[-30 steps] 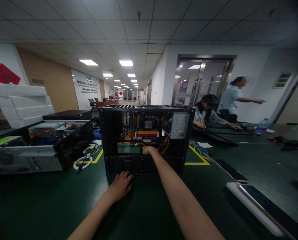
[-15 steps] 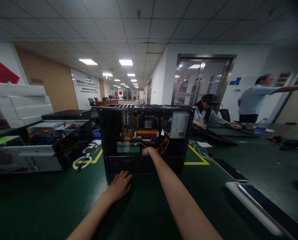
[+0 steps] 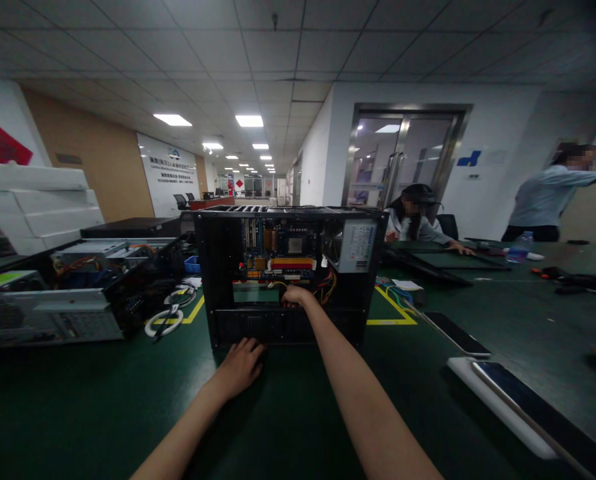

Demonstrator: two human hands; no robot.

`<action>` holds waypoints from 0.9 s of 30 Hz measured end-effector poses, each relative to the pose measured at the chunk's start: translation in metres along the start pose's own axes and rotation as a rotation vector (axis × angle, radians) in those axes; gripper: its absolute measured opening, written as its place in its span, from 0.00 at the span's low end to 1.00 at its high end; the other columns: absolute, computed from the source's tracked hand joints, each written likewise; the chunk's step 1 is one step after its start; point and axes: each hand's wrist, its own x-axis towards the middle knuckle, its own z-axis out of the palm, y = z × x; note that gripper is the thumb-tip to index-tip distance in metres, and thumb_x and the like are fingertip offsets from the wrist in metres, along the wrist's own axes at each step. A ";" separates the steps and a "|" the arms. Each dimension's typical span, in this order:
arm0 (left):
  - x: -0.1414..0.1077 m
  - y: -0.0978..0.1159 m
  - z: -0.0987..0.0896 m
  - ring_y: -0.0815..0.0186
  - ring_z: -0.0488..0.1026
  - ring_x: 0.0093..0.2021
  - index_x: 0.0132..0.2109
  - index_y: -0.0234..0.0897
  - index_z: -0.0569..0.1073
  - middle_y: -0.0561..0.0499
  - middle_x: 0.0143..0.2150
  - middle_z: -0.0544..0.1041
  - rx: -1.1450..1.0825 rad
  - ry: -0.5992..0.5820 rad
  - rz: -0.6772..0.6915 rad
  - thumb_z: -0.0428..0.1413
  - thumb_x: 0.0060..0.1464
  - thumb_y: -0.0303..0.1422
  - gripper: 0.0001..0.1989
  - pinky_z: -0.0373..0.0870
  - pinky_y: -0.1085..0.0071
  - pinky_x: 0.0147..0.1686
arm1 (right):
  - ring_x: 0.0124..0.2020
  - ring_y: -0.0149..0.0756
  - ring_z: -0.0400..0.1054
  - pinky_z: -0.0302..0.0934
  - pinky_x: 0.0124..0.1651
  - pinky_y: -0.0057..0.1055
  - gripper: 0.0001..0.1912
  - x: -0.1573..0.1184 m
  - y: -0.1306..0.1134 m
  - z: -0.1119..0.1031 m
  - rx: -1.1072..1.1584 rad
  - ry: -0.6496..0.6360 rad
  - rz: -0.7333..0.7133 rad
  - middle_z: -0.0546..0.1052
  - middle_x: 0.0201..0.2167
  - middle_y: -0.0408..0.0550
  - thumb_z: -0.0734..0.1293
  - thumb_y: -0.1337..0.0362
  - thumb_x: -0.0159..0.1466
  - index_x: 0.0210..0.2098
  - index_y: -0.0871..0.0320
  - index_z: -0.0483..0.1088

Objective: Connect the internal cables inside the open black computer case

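"Green tabletop (image 3: pixel 278 420) in an office room, ceiling lights (image 3: pixel 172 120) lit above and metal-framed glass doors (image 3: pixel 428 150) behind. What does my head camera show at the centre?"

"An open black computer case (image 3: pixel 248 325), upright on the tabletop, its exposed side facing me. Across its upper part sit a motherboard (image 3: pixel 283 233) with red and yellow strips (image 3: pixel 293 264) and, at the right, a labelled power supply (image 3: pixel 358 247). Coloured cables (image 3: pixel 328 287) hang beneath."

"And my hands?"

"My left hand (image 3: pixel 243 363) lies palm down on the tabletop at the case's lower edge, fingers loosely spread, grasping nothing. My right hand (image 3: pixel 295 295) reaches into the opening below the motherboard, fingers bent. Their tips are too dark to make out, so I cannot tell how far it is open or whether it has hold of anything."

"What frames the scene?"

"At left, a second opened computer (image 3: pixel 73 317) lies near stacked white boxes (image 3: pixel 43 207), with a white cable coil (image 3: pixel 171 331) between it and the case. Yellow tape (image 3: pixel 391 322) marks the tabletop; a dark-screened device (image 3: pixel 455 332) rests to the right."

"Anyone else in view?"

"Across the tabletop, a seated person (image 3: pixel 415 227) in a dark cap, near a clear bottle (image 3: pixel 519 248). Farther right, a standing person (image 3: pixel 541 200) in a light blue shirt extends an arm."
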 end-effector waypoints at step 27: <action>0.003 -0.004 0.005 0.60 0.57 0.49 0.50 0.44 0.59 0.49 0.48 0.61 0.018 0.010 0.031 0.44 0.50 0.32 0.18 0.57 0.61 0.45 | 0.18 0.28 0.59 0.50 0.21 0.24 0.09 -0.008 0.014 -0.021 1.256 0.207 0.433 0.59 0.16 0.40 0.54 0.71 0.57 0.21 0.60 0.56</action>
